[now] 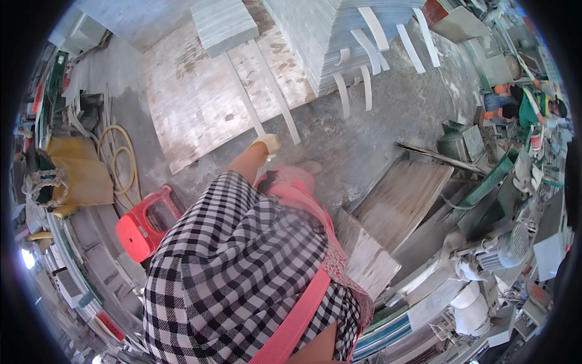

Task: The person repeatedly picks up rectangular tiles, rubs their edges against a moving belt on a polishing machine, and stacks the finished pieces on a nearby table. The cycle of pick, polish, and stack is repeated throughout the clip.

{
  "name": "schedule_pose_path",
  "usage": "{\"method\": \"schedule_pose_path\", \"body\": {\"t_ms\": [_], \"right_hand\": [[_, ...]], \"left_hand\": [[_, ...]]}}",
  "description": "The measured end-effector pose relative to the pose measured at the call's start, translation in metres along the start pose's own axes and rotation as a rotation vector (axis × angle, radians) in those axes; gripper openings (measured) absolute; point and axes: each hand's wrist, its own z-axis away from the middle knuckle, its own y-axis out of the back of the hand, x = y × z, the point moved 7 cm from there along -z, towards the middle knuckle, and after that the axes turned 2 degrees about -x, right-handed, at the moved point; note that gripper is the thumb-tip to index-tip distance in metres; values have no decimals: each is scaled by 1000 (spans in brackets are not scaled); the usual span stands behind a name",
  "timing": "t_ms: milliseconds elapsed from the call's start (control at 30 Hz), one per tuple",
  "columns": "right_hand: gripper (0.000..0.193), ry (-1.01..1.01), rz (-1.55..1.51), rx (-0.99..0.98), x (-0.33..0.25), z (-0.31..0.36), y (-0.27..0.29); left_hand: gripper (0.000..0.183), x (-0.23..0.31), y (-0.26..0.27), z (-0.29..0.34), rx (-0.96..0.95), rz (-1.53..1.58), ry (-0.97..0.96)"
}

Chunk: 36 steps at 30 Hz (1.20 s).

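My left hand (269, 144), in a cream glove, hangs low in front of my body, at the near end of a pale flat strip (245, 97). Whether it touches or holds the strip is unclear, since the glove is small and blurred and hides its fingers. A second pale strip (276, 91) runs alongside. Both strips stick out from under a short stack of grey slabs (224, 27) on a stained wooden board (188, 103). My right hand is out of view; only a bit of bare arm (318, 349) shows at the lower edge.
A tall stack of grey sheets (309, 42) rises ahead, with more pale strips (367, 88) beside it. At left are a red plastic stool (136, 236) and a yellow hose (133, 164). Wooden boards (403, 203) and a motor (503, 249) are at right. Another person (533, 106) is far right.
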Motion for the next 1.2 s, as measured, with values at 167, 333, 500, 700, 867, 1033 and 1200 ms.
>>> {"method": "schedule_pose_path", "body": {"t_ms": [167,333,500,700,867,1033,1200], "right_hand": [[57,140,532,103,-73,23,39],[55,401,800,391,-153,90,-5],[46,88,-358,538,-77,79,26],[39,-160,-387,540,153,161,49],[38,-217,-626,603,258,179,38],[42,-84,-612,514,268,140,73],[49,80,-803,600,285,121,128]], "left_hand": [[34,76,16,-68,-149,98,98],[39,139,45,-112,-231,395,-33],[39,174,15,-131,-308,333,-88],[39,235,-63,-37,-427,202,-30],[39,329,-114,-54,-421,-48,-215],[34,410,-132,-46,-373,-26,-349],[30,518,-162,-14,-370,263,-408]]}}
